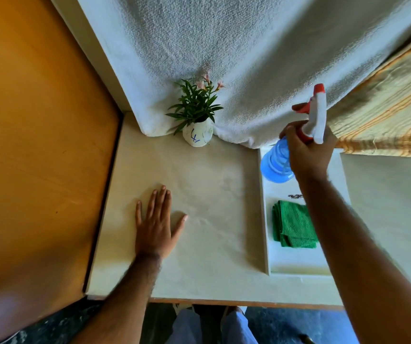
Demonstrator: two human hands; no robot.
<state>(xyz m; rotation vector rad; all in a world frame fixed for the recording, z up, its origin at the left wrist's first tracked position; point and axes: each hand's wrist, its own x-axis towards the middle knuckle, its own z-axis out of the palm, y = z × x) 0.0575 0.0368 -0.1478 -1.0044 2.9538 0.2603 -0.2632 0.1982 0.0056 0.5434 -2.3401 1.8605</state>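
My right hand (307, 151) grips a blue spray bottle (275, 162) by its neck and holds it in the air above the far end of a white tray (298, 264). The bottle's white and red trigger head (314, 112) points up and to the left. A folded green cloth (293, 224) lies in the tray, partly behind my right forearm. My left hand (156, 224) rests flat on the cream-covered table (211, 194), fingers spread. At the back of the table stands a small plant with pink flowers (198, 103) in a white pot (197, 136).
A white towel (224, 45) hangs behind the table. A striped beige cloth (393, 105) hangs at the right. An orange wooden panel (30, 145) borders the table on the left. The table's near edge (224, 302) runs just above my knees.
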